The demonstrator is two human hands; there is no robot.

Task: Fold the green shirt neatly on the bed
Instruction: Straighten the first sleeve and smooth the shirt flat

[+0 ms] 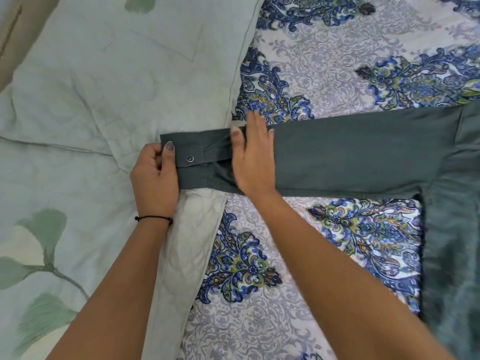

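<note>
The dark green shirt (363,157) lies on the bed with one long sleeve stretched flat to the left; its body runs off the right edge. The sleeve's cuff (192,158) has a metal snap button. My left hand (155,178) pinches the end of the cuff, thumb on top. Flat on the sleeve just right of the cuff lies my right hand (253,162), palm down, fingers together and extended.
A pale green quilt with a leaf print (78,113) covers the left half of the bed, its edge folded back under the cuff. The bedsheet (324,61) with a blue paisley pattern shows in the middle and right.
</note>
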